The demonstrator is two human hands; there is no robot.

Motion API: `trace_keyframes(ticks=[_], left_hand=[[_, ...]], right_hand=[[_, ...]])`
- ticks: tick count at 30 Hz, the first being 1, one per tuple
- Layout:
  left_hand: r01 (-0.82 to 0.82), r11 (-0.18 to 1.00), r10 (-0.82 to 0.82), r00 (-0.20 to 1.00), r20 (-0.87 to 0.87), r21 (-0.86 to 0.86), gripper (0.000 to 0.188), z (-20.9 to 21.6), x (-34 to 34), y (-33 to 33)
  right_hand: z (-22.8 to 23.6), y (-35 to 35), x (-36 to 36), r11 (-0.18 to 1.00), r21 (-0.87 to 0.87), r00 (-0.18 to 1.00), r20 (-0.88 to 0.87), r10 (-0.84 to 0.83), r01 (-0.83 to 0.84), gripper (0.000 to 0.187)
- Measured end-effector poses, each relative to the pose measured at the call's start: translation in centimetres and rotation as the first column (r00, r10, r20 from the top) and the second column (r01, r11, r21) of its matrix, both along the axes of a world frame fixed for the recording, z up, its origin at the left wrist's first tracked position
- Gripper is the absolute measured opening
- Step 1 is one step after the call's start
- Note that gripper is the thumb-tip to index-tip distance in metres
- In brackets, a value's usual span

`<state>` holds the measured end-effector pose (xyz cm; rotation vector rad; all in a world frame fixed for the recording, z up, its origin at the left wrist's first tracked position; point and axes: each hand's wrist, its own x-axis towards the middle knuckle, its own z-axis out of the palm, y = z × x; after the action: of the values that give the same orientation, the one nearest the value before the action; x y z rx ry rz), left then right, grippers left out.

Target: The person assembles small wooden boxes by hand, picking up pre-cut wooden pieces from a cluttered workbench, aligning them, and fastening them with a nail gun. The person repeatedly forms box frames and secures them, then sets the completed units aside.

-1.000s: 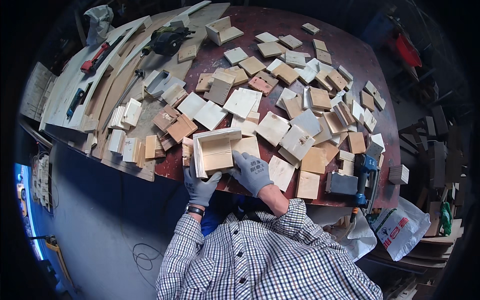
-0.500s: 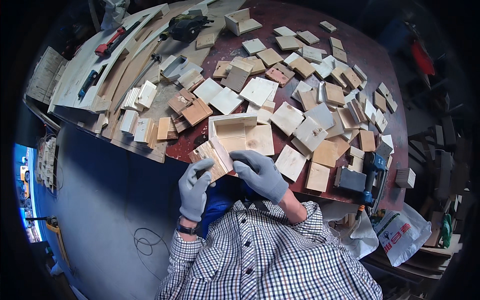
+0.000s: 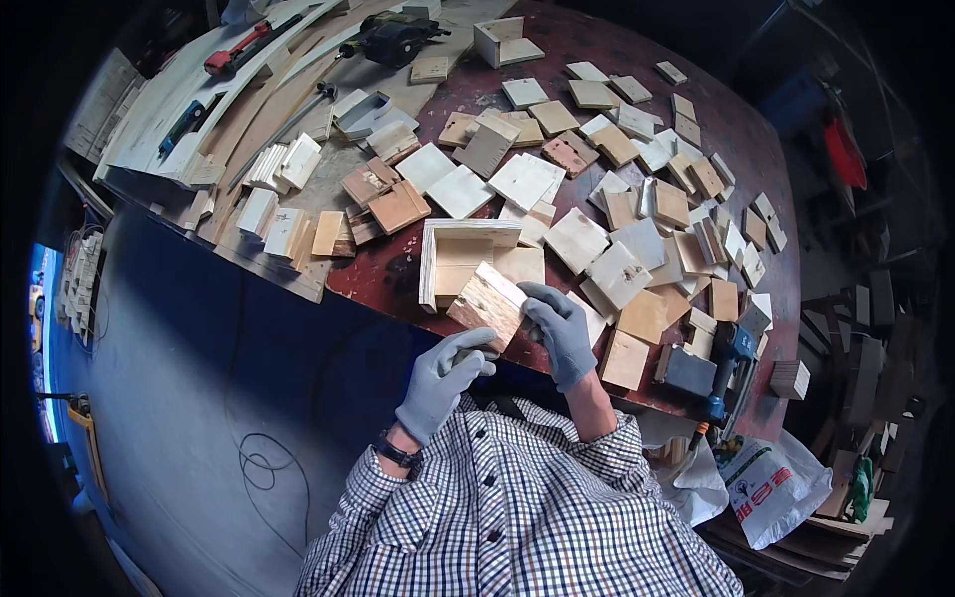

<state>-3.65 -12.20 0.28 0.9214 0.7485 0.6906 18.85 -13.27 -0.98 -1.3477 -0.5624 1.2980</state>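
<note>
Above the table's front edge I hold a small flat wood block (image 3: 484, 306) with a rough, streaked face, tilted on its corner. My left hand (image 3: 438, 386), in a grey glove, closes its fingers at the block's lower corner. My right hand (image 3: 563, 336), gloved alike, grips the right-hand edge. Just behind the block stands an open frame of pale boards joined at a corner (image 3: 429, 267); the block covers part of it. Many loose wood blocks, such as a knotted one (image 3: 619, 271), lie beyond and to the right.
The dark red table (image 3: 383, 284) is strewn with wood pieces. A blue nail gun (image 3: 731, 358) lies at its right edge, above a white plastic bag (image 3: 776, 493). At the far left are a red tool (image 3: 237, 50) and long boards. A dark power tool (image 3: 393, 40) sits behind.
Both hands have moved right with the block, which is turned and now overlaps the joined boards. My left hand has shifted from the block's left side to its lower corner.
</note>
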Motion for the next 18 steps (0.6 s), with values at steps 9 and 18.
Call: trace_keyframes(ticks=[9,18], left_hand=[[-0.053,0.996,0.058,0.996,-0.063,0.067,0.058,-3.0,0.7,1.2],[-0.121,0.992,0.124,0.988,-0.094,0.038,0.068,-4.8,-0.4,1.8]], right_hand=[[0.2,8.1,0.9,0.987,0.002,0.909,0.391,0.146,-0.159,0.036],[-4.0,5.4,-0.6,0.969,0.236,0.621,0.75,-0.229,0.072,0.036]])
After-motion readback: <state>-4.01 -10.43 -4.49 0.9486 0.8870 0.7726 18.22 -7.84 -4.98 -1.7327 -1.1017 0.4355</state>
